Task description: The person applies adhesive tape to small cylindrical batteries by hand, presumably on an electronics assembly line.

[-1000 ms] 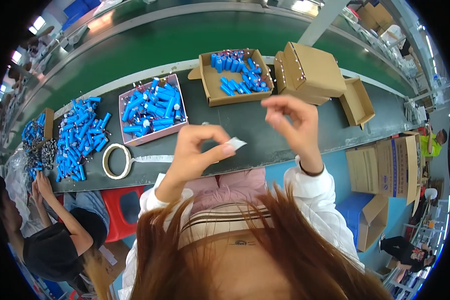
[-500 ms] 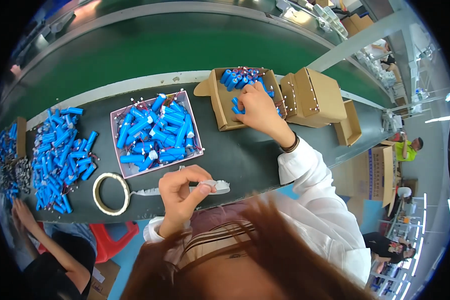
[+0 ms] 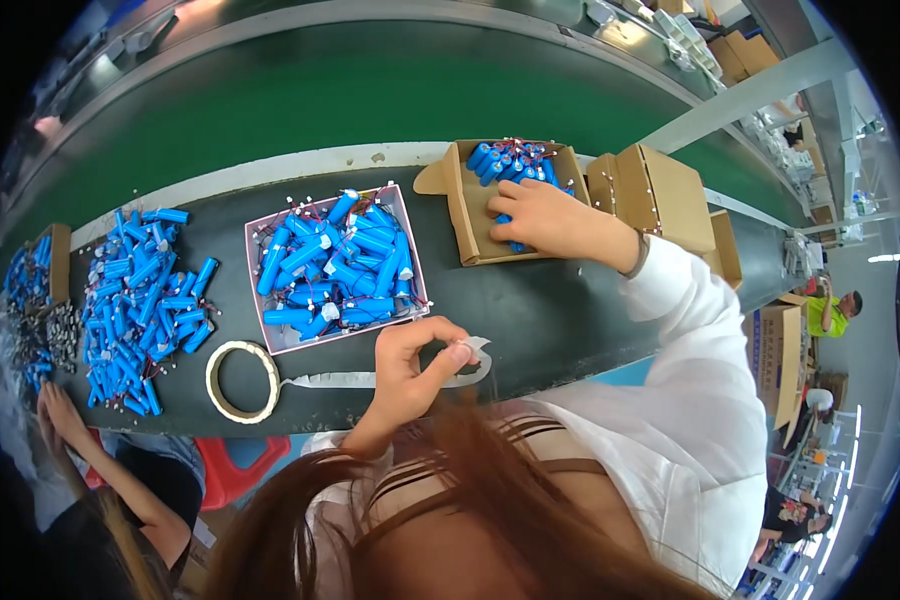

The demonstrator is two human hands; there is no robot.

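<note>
Between the thumb and index finger of my left hand [image 3: 417, 372] is the free end of a strip of whitish masking tape [image 3: 345, 380]. The strip runs left to a tape roll [image 3: 217, 392] lying on the table. My right hand [image 3: 550, 220] reaches into an open cardboard box [image 3: 467, 225], its fingers curled over blue cylindrical batteries [image 3: 515, 246] on the box floor. The fingers partly cover those batteries. More batteries [image 3: 510, 160] with thin wires stand in rows at the box's far side. A pinkish-white tray [image 3: 338, 338] heaped with blue wired batteries sits between my hands and the loose pile.
A loose pile of blue batteries [image 3: 140, 300] spreads at left, beside small dark parts [image 3: 58, 335]. Closed cardboard boxes [image 3: 675, 200] stand right of the open one. A green conveyor belt [image 3: 370, 95] runs behind. A co-worker's hand [image 3: 62, 412] rests at the far left edge.
The view has shifted, so the table items appear further right. My right hand lies flatter and lower over the batteries in the box. My left hand still pinches the tape, whose end now curls upward.
</note>
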